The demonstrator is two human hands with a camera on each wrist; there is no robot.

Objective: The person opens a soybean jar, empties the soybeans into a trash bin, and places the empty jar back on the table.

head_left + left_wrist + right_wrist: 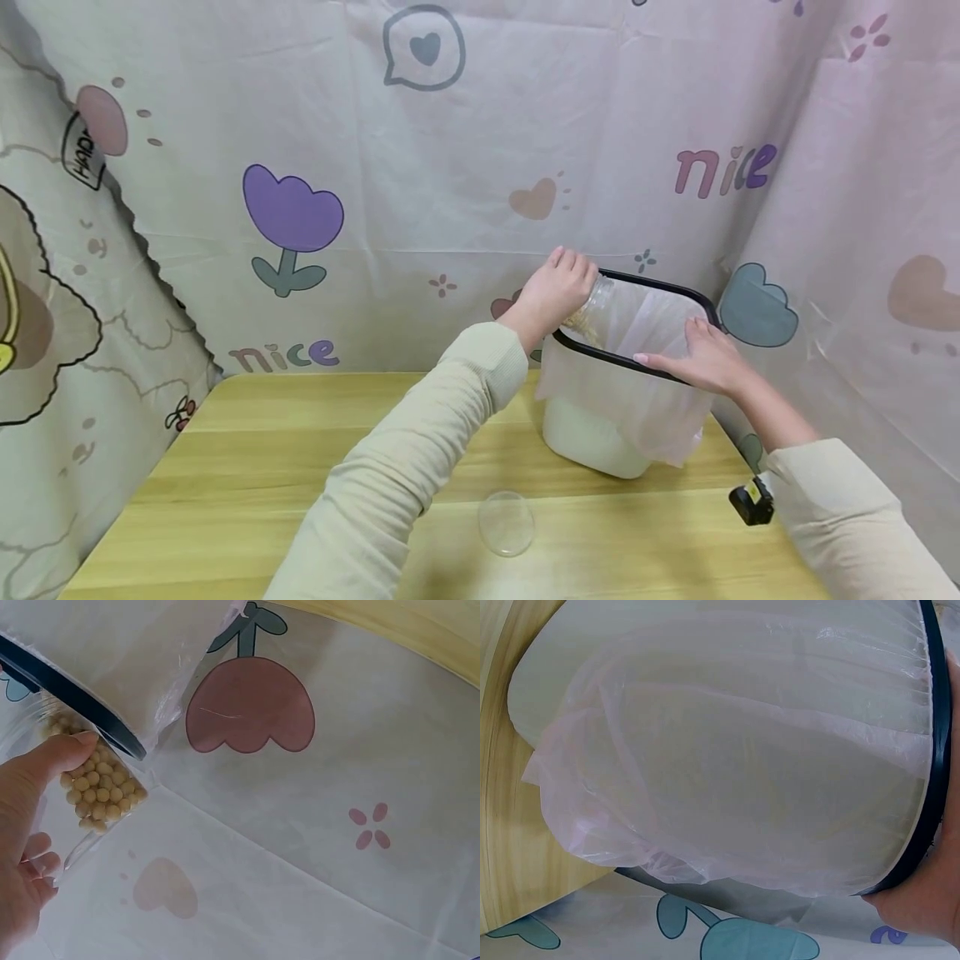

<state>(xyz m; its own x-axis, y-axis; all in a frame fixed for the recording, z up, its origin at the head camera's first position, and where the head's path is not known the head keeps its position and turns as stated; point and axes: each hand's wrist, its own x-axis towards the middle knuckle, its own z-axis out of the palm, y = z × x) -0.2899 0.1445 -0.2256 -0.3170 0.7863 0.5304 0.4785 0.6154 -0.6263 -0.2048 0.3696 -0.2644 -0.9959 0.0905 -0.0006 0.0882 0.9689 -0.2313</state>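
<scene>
My left hand (553, 287) grips a clear jar (602, 293) of round, pale yellow beans, likely soybeans (101, 787). The jar lies tipped over the left rim of a white trash bin (588, 433), its mouth inside. In the left wrist view the thumb presses along the jar's side, and beans still lie within it. A thin pinkish bag (630, 400) lines the bin, folded outward under a black rim ring (618, 360). My right hand (701, 358) rests across the rim on the right side, thumb and fingers extended over the liner. The bin's inside bottom is hidden.
A clear round lid (506, 523) lies on the wooden table (300, 467) in front of the bin. A small black device (752, 502) sits at my right cuff. Printed cloth (420, 167) hangs close behind the bin and along both sides.
</scene>
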